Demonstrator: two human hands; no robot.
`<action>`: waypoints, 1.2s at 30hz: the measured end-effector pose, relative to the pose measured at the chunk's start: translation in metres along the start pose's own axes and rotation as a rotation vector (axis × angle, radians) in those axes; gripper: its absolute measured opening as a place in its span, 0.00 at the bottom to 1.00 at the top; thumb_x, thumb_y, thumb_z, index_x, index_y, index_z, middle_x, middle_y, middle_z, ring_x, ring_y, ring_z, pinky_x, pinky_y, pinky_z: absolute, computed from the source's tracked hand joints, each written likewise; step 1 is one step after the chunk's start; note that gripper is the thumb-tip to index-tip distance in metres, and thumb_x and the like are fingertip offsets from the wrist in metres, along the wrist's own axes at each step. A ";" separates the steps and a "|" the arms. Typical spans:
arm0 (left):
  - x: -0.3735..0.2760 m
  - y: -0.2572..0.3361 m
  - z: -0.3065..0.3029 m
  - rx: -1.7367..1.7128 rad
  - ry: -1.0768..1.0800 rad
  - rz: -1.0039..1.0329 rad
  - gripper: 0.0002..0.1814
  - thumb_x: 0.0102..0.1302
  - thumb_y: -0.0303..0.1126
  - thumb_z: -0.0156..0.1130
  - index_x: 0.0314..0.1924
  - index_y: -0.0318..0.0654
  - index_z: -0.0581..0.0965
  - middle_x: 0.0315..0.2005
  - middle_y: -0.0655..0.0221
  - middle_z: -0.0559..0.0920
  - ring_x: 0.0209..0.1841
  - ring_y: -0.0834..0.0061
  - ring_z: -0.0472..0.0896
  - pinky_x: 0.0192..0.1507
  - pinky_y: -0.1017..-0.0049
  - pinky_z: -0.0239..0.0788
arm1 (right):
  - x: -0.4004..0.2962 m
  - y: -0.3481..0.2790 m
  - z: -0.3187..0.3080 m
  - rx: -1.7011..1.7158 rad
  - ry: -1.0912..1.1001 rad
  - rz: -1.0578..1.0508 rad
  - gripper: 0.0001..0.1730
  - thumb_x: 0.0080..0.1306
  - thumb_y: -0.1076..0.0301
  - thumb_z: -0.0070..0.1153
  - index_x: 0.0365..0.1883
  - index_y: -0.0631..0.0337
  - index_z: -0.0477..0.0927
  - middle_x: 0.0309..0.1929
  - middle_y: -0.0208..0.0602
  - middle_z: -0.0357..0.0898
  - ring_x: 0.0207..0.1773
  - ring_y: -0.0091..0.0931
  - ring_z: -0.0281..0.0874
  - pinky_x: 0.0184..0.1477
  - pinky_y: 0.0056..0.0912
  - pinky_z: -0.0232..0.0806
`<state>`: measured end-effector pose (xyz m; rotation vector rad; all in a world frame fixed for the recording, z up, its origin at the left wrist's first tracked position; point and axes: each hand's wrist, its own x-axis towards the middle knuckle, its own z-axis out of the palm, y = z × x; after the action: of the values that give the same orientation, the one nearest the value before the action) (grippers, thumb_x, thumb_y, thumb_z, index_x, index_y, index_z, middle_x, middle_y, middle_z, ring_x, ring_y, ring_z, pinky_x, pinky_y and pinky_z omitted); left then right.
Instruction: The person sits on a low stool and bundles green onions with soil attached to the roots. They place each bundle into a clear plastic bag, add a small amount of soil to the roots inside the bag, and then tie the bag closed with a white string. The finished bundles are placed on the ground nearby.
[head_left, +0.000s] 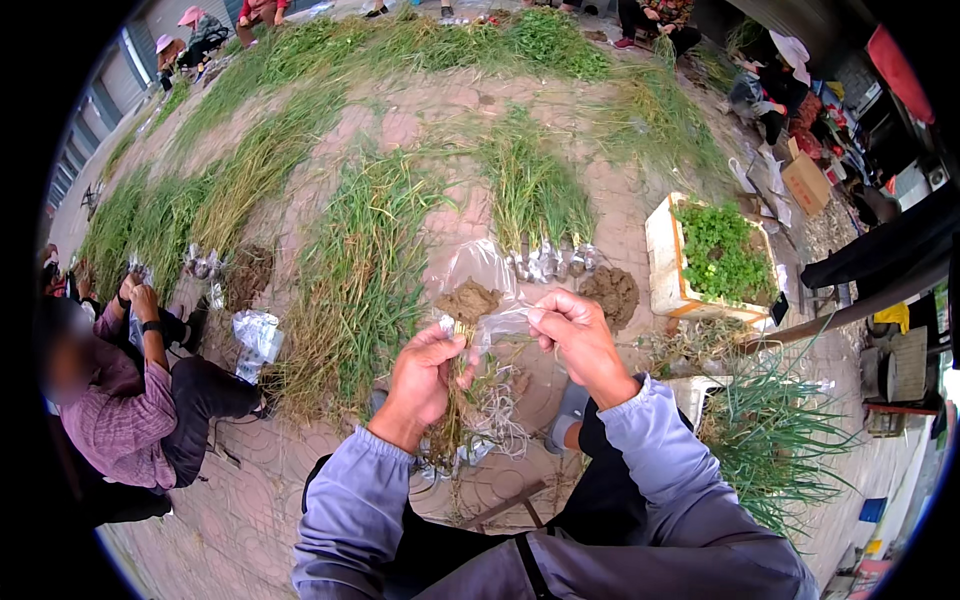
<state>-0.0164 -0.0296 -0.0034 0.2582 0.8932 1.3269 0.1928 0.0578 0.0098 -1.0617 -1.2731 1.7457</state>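
My left hand (424, 375) grips a bundle of plant stems (450, 420) whose leafy ends hang toward my lap. At its far end sits a lump of wet mud (470, 301), with a clear plastic sheet (480, 262) spread under and around it. Between thumb and forefinger, my right hand (574, 330) pinches a stretched edge of the plastic. Beneath my hands lies a tangle of white string (510, 420). Beyond the sheet, several grass bundles (532, 187) rest with their root ends wrapped in plastic (546, 262), beside a mud pile (611, 296).
A long heap of cut grass (367, 255) lies left of centre. To the right stand a foam box of leafy greens (664, 262) and a planter of long green leaves (780, 427). A seated person (124, 420) works at left; others sit around the far edge.
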 end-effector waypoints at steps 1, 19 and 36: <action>0.001 0.001 0.000 -0.007 0.027 0.005 0.06 0.68 0.25 0.59 0.44 0.35 0.77 0.35 0.61 0.83 0.32 0.71 0.80 0.26 0.71 0.68 | -0.001 0.000 0.001 -0.016 0.003 -0.033 0.05 0.68 0.70 0.60 0.32 0.60 0.81 0.26 0.23 0.78 0.27 0.14 0.69 0.30 0.21 0.63; 0.009 -0.003 -0.002 0.240 -0.045 -0.004 0.09 0.71 0.27 0.56 0.49 0.34 0.77 0.35 0.68 0.83 0.32 0.79 0.79 0.25 0.79 0.68 | 0.027 -0.010 -0.003 0.031 -0.093 0.040 0.18 0.67 0.66 0.64 0.52 0.63 0.77 0.37 0.29 0.79 0.36 0.18 0.74 0.37 0.22 0.66; 0.002 0.007 -0.001 0.471 0.029 -0.087 0.09 0.69 0.27 0.56 0.46 0.34 0.78 0.30 0.70 0.82 0.30 0.82 0.78 0.21 0.82 0.63 | 0.045 0.006 -0.018 -0.336 -0.117 -0.122 0.13 0.66 0.72 0.61 0.49 0.62 0.79 0.32 0.24 0.76 0.33 0.15 0.72 0.35 0.22 0.66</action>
<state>-0.0221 -0.0257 -0.0003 0.5590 1.2230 1.0281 0.1909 0.1031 -0.0083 -1.0509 -1.7119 1.5546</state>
